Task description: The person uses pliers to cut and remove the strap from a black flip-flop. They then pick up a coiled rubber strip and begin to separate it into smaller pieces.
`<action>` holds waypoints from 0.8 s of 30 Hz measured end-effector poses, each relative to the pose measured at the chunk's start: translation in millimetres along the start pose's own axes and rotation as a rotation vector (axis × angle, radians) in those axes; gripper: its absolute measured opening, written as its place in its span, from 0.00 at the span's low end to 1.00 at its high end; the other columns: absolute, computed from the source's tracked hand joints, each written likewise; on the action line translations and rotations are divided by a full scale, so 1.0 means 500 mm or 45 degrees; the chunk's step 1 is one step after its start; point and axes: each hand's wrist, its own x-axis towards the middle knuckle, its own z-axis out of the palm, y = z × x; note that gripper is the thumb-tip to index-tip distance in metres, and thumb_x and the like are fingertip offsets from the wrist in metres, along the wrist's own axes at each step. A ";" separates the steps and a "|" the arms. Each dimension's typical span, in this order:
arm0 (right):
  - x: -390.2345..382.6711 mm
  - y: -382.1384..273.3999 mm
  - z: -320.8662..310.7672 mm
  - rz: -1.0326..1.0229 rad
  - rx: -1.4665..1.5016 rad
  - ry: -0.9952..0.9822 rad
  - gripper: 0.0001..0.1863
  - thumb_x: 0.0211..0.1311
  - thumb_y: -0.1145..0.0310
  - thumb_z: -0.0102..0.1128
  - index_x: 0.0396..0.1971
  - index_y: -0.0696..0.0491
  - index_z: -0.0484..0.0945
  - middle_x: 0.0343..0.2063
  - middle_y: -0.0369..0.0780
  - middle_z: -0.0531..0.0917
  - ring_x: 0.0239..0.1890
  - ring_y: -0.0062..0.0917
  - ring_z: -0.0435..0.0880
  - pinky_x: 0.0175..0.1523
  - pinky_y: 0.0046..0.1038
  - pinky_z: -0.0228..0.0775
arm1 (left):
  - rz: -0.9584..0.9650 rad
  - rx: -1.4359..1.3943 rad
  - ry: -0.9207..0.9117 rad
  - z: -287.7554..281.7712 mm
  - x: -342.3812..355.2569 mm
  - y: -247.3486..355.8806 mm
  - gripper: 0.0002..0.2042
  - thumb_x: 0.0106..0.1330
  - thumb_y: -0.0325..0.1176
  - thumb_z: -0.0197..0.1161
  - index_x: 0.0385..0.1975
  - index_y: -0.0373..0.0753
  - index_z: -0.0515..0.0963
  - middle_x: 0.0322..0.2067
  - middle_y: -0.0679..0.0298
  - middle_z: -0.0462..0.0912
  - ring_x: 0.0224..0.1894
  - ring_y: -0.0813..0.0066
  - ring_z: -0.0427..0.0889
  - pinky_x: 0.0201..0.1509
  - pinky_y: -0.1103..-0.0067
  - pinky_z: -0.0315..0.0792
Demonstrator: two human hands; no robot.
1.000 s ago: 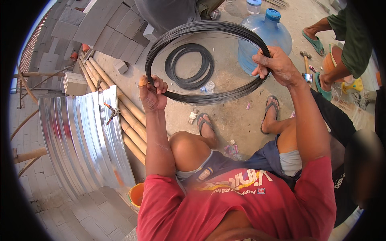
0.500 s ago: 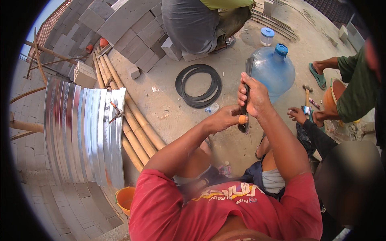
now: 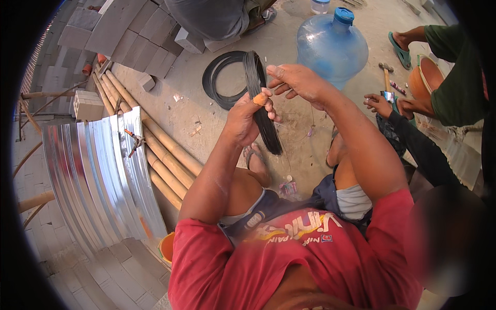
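A bundle of thin black wire [image 3: 268,132] stands tilted in front of me, gripped around its middle by my left hand [image 3: 247,116]. Orange wrapping covers that thumb. My right hand [image 3: 299,85] is just to the right of the bundle's upper part, its fingers apart and nothing visible in them. A thin loose strand hangs below the bundle. Behind it on the ground lies a coil of black wire [image 3: 209,77], partly hidden by the bundle.
A large blue water jug [image 3: 330,49] stands ahead. Bamboo poles [image 3: 163,142] and corrugated metal sheet [image 3: 95,170] are on the left. To the right are a hammer [image 3: 386,77], an orange bucket [image 3: 417,82] and people sitting close by. Grey blocks [image 3: 137,39] are stacked at the far left.
My right hand has let go of the wire bundle and moved off its side. My left hand now grips the bundle, which has shifted left and tilted. The view has shifted too.
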 end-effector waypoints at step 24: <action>0.002 0.074 -0.053 -0.206 -0.863 0.184 0.52 0.51 0.38 0.65 0.68 0.56 0.55 0.59 0.57 0.68 0.62 0.47 0.68 0.63 0.36 0.63 | 0.426 -0.232 -0.028 -0.089 -0.082 0.115 0.10 0.71 0.32 0.49 0.48 0.36 0.71 0.19 0.73 0.61 0.15 0.87 0.59 0.17 0.86 0.59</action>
